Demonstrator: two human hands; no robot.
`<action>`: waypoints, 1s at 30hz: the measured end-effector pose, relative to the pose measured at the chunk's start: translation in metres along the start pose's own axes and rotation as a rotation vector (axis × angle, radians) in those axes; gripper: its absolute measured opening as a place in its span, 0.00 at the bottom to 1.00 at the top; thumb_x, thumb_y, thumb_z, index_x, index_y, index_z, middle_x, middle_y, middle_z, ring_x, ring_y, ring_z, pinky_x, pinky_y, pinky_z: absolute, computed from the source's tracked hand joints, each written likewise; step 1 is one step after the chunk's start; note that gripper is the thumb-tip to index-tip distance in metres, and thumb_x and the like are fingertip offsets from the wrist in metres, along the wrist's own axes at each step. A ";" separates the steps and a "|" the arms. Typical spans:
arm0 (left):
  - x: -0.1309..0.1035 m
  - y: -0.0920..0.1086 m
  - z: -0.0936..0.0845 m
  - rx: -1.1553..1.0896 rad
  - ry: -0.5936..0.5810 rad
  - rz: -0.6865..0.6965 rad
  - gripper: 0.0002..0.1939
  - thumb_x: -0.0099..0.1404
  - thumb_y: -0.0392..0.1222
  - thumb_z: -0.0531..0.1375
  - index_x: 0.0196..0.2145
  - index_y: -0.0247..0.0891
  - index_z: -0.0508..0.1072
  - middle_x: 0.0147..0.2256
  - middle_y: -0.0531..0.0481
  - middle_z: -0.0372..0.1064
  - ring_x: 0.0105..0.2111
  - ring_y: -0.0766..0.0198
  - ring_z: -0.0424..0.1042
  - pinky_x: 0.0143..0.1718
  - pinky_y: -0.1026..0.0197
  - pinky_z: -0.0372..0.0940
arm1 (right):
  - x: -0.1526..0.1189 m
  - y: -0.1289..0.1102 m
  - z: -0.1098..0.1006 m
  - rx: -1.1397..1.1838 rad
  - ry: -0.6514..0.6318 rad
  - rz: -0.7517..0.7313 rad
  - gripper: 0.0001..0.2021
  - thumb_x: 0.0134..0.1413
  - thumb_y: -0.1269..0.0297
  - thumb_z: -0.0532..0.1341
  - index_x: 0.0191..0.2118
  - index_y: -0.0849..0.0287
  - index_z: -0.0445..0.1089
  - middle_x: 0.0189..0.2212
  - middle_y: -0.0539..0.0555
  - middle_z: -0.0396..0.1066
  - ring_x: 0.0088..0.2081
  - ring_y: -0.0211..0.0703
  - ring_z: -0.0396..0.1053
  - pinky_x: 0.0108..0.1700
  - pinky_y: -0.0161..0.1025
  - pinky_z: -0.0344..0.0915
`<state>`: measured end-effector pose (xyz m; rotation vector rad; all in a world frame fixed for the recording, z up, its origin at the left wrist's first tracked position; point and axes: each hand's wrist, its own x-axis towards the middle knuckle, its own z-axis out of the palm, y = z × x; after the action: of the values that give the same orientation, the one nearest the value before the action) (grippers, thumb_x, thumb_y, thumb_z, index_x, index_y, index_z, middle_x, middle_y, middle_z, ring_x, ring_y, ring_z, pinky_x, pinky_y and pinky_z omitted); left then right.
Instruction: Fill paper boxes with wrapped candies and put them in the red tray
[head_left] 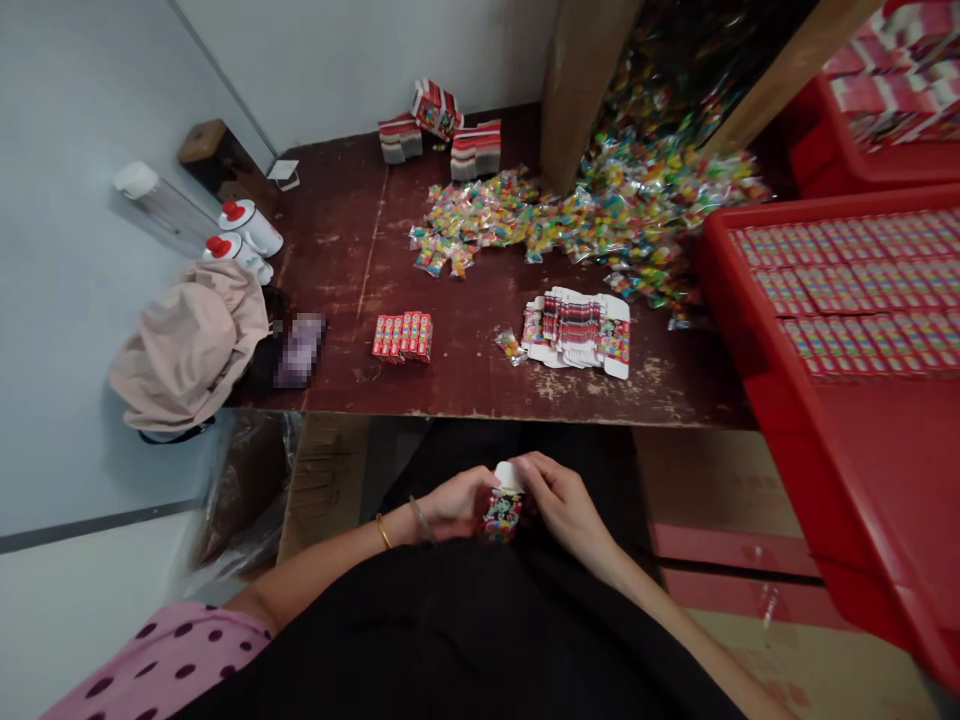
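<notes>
Close to my body, below the table edge, I hold a small printed candy box [502, 512] upright, its white end flap sticking up. My left hand [463, 500] grips the box from its left side. The fingers of my right hand [556, 496] are closed at the flap and the right edge of the box. On the table ahead lies a fanned stack of flat candy boxes [576, 330], with one small candy packet [511, 347] at its left. Further left stands a block of filled-out small boxes [403, 337].
A heap of candy packets [600, 205] spreads along the back of the table [337, 270]. Bundled flat boxes [476, 150] stand behind it. A red tray [847, 440] with rows of boxes is at right. Bottles [251, 228] and a beige cloth bag [191, 340] sit at left.
</notes>
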<state>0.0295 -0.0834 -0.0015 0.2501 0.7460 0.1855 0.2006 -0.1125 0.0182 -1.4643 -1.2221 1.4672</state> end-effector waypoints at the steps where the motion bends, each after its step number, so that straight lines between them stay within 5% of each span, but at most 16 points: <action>1: 0.001 -0.002 -0.001 0.012 -0.021 -0.050 0.19 0.56 0.48 0.53 0.37 0.32 0.73 0.28 0.45 0.72 0.28 0.61 0.71 0.33 0.59 0.63 | 0.002 -0.004 -0.002 -0.023 -0.036 0.007 0.21 0.60 0.50 0.52 0.25 0.58 0.70 0.21 0.50 0.66 0.21 0.37 0.62 0.23 0.34 0.60; 4: 0.003 -0.005 -0.003 0.044 0.012 -0.044 0.20 0.61 0.48 0.49 0.35 0.33 0.75 0.28 0.45 0.73 0.29 0.61 0.72 0.34 0.60 0.63 | 0.009 -0.011 -0.008 -0.068 -0.145 -0.014 0.23 0.58 0.50 0.55 0.19 0.59 0.71 0.20 0.51 0.67 0.23 0.38 0.65 0.24 0.33 0.60; 7: 0.001 -0.007 -0.003 0.037 0.015 0.008 0.21 0.64 0.49 0.48 0.35 0.33 0.75 0.29 0.45 0.73 0.30 0.62 0.72 0.35 0.61 0.63 | 0.013 -0.012 -0.012 -0.028 -0.237 0.046 0.17 0.52 0.51 0.61 0.28 0.60 0.77 0.26 0.52 0.72 0.24 0.38 0.67 0.24 0.33 0.62; 11: -0.007 -0.009 -0.002 0.074 -0.084 0.104 0.24 0.62 0.58 0.54 0.38 0.32 0.74 0.34 0.41 0.73 0.37 0.57 0.73 0.40 0.56 0.64 | 0.018 -0.007 -0.014 0.032 -0.252 0.143 0.17 0.49 0.51 0.63 0.33 0.61 0.78 0.25 0.51 0.71 0.19 0.33 0.63 0.21 0.32 0.60; 20: -0.014 -0.009 -0.002 0.275 -0.106 0.217 0.22 0.58 0.58 0.60 0.42 0.37 0.73 0.37 0.43 0.72 0.43 0.50 0.72 0.45 0.51 0.62 | 0.026 0.003 -0.024 -0.029 -0.320 0.040 0.15 0.54 0.52 0.61 0.33 0.58 0.79 0.24 0.51 0.72 0.20 0.34 0.65 0.24 0.33 0.62; 24: -0.010 -0.013 -0.005 0.213 -0.070 0.225 0.22 0.58 0.58 0.61 0.39 0.36 0.73 0.35 0.44 0.73 0.38 0.53 0.74 0.44 0.51 0.63 | 0.020 0.002 -0.026 -0.202 -0.332 -0.178 0.14 0.60 0.56 0.56 0.41 0.55 0.77 0.33 0.54 0.74 0.35 0.41 0.72 0.38 0.37 0.69; 30: -0.010 -0.017 -0.008 0.138 0.068 0.268 0.23 0.55 0.56 0.64 0.42 0.37 0.73 0.38 0.45 0.73 0.38 0.59 0.73 0.44 0.56 0.65 | 0.002 0.012 -0.016 -0.380 -0.243 -0.330 0.15 0.58 0.60 0.58 0.51 0.50 0.72 0.48 0.58 0.68 0.48 0.47 0.68 0.51 0.46 0.65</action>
<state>0.0185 -0.1012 -0.0057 0.4778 0.7926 0.3985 0.2173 -0.1117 0.0073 -1.2570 -1.8762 1.2571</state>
